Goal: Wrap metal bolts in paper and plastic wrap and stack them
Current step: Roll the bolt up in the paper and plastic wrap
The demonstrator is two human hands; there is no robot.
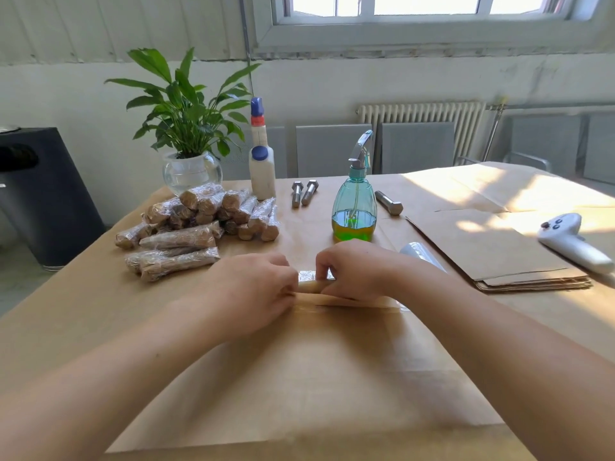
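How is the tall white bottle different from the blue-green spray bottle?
The white bottle is cloudy white with blue caps, while the spray bottle is see-through teal with a trigger top. The spray bottle shows yellow-green liquid low down; the white bottle hides its contents. Both stand upright on the paper-covered table.

Paper-rolled bolt [311,287] lies crosswise, wrapped bolts [196,224] piled far-left

Stack of plastic-wrapped brown paper bundles [196,224] at centre left; teal plastic spray bottle [354,207] at centre; two bare steel bolts [303,193] between them, further back.
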